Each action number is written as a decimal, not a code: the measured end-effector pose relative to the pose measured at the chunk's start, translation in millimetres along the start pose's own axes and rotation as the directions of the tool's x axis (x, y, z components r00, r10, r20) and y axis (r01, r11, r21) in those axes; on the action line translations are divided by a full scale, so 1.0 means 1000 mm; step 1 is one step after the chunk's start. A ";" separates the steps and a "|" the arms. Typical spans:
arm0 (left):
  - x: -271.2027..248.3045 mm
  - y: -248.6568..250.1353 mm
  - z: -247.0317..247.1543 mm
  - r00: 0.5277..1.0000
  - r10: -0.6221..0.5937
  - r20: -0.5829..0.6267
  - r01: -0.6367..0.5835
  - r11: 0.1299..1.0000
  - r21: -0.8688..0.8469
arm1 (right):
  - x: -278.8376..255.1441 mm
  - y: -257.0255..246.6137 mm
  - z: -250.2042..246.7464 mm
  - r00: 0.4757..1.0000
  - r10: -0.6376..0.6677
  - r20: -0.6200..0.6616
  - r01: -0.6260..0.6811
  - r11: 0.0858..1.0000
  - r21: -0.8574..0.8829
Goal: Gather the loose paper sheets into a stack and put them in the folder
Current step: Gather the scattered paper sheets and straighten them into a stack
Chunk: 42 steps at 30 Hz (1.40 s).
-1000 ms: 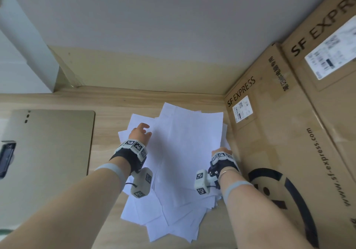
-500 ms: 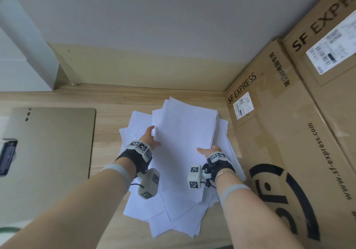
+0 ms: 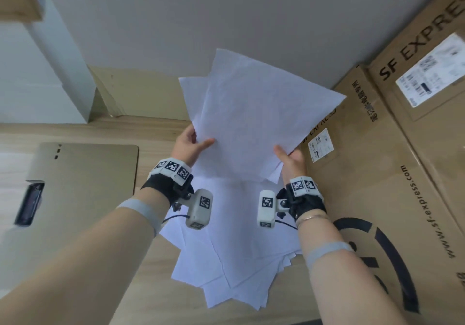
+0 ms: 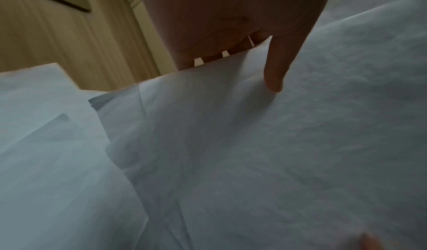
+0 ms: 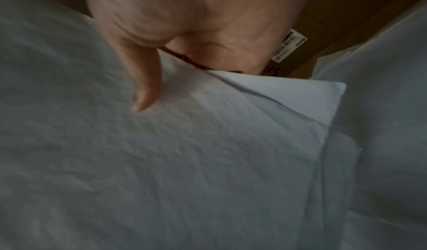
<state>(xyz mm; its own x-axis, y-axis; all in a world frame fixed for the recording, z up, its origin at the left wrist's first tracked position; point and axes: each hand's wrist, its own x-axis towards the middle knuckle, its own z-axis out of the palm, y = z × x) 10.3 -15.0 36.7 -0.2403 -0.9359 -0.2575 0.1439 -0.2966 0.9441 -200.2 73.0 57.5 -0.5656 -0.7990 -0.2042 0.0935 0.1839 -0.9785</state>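
A bundle of white paper sheets [image 3: 251,123] is held up in the air, tilted away from me. My left hand [image 3: 191,146] pinches its left edge, thumb [image 4: 275,71] on top, fingers behind. My right hand [image 3: 289,156] pinches the right edge the same way, thumb [image 5: 145,89] on the paper. More loose white sheets [image 3: 234,249] lie fanned out on the wooden floor [image 3: 141,274] beneath my wrists. The tan folder [image 3: 83,186] lies flat and closed at the left, with a dark clip [image 3: 29,204] on its left side.
Large SF Express cardboard boxes [image 3: 390,173] stand close along the right, right beside my right hand. A grey wall [image 3: 201,23] and skirting board run behind. A white cabinet corner [image 3: 37,85] is at the back left.
Both hands slid inward from pressing the spread pile, took hold of a bundle of sheets at its sides and lifted it off the floor. The remaining sheets stayed down.
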 end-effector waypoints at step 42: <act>-0.029 -0.079 -0.060 0.804 -0.474 -0.359 0.594 0.640 0.486 | 0.013 0.110 -0.095 0.857 0.395 -0.329 -0.462 0.309 -0.831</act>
<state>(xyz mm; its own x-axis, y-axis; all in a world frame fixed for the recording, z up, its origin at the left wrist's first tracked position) 63.3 24.2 -42.8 0.0832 -0.6801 -0.7283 -0.5175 -0.6541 0.5517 -275.5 137.0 -50.1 -0.7178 -0.4238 -0.5523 -0.3912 0.9018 -0.1836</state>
